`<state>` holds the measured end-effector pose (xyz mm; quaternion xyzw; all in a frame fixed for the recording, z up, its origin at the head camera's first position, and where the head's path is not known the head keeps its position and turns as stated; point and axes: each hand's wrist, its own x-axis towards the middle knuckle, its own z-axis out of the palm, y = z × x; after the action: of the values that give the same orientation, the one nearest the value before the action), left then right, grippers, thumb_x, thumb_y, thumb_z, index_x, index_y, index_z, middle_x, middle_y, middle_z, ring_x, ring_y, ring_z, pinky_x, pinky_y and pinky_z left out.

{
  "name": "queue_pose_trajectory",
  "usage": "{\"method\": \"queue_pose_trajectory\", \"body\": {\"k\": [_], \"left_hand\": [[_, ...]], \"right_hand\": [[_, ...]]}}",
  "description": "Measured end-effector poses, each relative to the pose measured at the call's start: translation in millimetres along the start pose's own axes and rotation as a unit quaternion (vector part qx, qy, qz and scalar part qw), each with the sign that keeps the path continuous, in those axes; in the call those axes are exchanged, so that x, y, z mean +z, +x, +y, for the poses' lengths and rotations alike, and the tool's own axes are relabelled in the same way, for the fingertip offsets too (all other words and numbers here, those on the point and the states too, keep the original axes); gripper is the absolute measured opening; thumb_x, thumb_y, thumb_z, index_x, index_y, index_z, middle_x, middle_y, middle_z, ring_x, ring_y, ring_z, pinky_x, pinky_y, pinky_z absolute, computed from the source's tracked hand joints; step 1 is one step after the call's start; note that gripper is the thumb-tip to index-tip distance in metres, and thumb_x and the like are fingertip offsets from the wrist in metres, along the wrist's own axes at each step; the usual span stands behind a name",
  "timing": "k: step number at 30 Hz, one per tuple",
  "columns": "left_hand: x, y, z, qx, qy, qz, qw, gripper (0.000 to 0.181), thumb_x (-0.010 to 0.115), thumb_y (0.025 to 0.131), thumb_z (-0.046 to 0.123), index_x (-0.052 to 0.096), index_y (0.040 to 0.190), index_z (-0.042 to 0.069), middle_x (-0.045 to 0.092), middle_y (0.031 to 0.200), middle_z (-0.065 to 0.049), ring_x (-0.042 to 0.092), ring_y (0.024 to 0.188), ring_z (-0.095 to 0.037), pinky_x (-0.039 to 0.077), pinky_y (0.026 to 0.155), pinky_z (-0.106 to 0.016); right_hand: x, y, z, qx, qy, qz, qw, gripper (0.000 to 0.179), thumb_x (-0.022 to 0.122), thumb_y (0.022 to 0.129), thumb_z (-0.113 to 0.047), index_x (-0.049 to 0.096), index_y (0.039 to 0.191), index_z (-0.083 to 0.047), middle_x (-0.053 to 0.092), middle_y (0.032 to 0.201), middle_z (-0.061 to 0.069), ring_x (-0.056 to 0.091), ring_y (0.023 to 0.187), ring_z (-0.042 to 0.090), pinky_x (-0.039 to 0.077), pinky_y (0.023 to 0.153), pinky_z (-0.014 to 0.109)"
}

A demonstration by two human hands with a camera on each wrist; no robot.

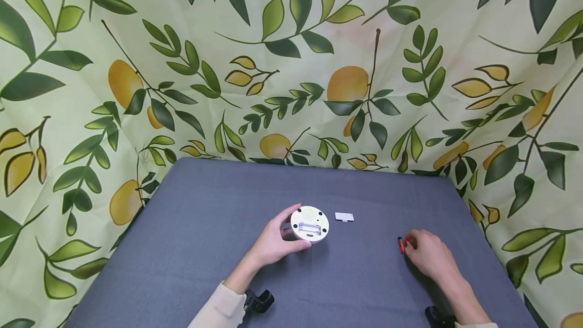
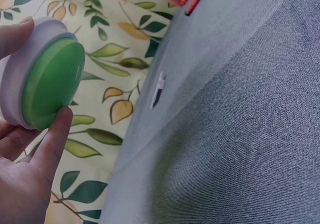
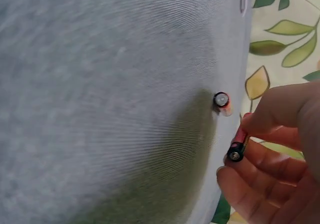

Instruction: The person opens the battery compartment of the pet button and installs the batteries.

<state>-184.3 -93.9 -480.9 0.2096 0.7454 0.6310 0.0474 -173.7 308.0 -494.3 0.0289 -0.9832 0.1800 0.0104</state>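
Observation:
My left hand point(image 1: 273, 239) grips a round white device point(image 1: 309, 215) by its rim, thumb on one side and fingers on the other. Its underside faces the head camera, showing an uncovered battery compartment and small dark feet. In the left wrist view the device's other face is a green dome point(image 2: 55, 82). Over at the right, my right hand point(image 1: 430, 254) pinches a red and black battery point(image 3: 237, 144) between thumb and fingers. Beside it, a second battery point(image 3: 222, 103) lies on the table; in the head view this battery point(image 1: 401, 245) sits just left of the fingertips.
A small white battery cover point(image 1: 344, 217) with a tab lies on the grey-blue cloth-covered table point(image 1: 218, 191), right of the device. Leaf-and-fruit patterned fabric point(image 1: 291, 75) hangs behind and along both sides. A black wrist camera mount point(image 1: 259, 301) sits at the left wrist.

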Motion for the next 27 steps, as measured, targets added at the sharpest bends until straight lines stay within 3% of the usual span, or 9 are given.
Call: {"method": "queue_pose_trajectory", "body": {"k": [14,27], "left_hand": [[0.1,0.3,1.3,0.003,0.003,0.001,1.0000,0.087,0.088,0.079,0.012,0.043,0.153,0.009,0.049,0.150,-0.010,0.053,0.129,-0.023,0.050,0.104,-0.031],[-0.2,2.7,3.1,0.003,0.005,0.001,1.0000,0.087,0.089,0.079,0.013,0.044,0.153,0.010,0.047,0.152,-0.009,0.057,0.125,-0.023,0.050,0.103,-0.030]], "right_hand": [[-10,0.6,-25,-0.043,0.050,0.081,0.9945,0.019,0.068,0.085,-0.003,0.073,0.104,-0.001,0.060,0.087,0.004,0.051,0.071,0.017,0.044,0.059,0.034],[-22,3.1,-53,-0.118,0.085,0.152,0.9776,0.017,0.070,0.085,0.002,0.076,0.099,-0.007,0.062,0.088,-0.002,0.055,0.073,0.013,0.048,0.059,0.028]]}}
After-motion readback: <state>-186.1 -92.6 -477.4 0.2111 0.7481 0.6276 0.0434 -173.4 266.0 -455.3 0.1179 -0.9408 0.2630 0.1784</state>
